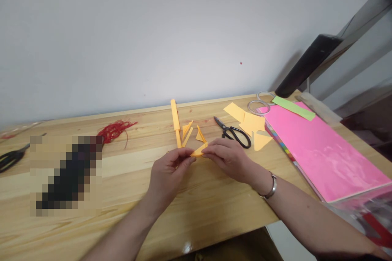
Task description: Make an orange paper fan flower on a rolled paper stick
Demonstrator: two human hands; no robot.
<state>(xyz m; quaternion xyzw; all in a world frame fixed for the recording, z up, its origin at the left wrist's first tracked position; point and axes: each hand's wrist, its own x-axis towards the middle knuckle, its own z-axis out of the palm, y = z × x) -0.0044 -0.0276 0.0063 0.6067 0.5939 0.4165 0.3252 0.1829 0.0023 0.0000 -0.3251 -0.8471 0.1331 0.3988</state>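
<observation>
Between my two hands is a small folded piece of orange paper (199, 150). My left hand (170, 167) pinches its left end, and my right hand (225, 157) pinches the right end. Just beyond them lie folded orange paper pieces (200, 135) and narrow strips (187, 136). A rolled orange paper tube (174, 116) points toward the wall, its near end close to my left fingers. Black-handled scissors (234, 132) rest past my right hand, blades toward the wall. My fingertips partly cover the held paper.
Orange paper scraps (252, 122) lie right of the scissors. A pink paper stack (324, 151) carries a green strip (294, 108), near a clear tape roll (259, 107). Red shredded strands (114, 131), a blurred-out dark object (70, 175) and another pair of scissors (14, 157) are left. A black cylinder (306, 67) leans at back right.
</observation>
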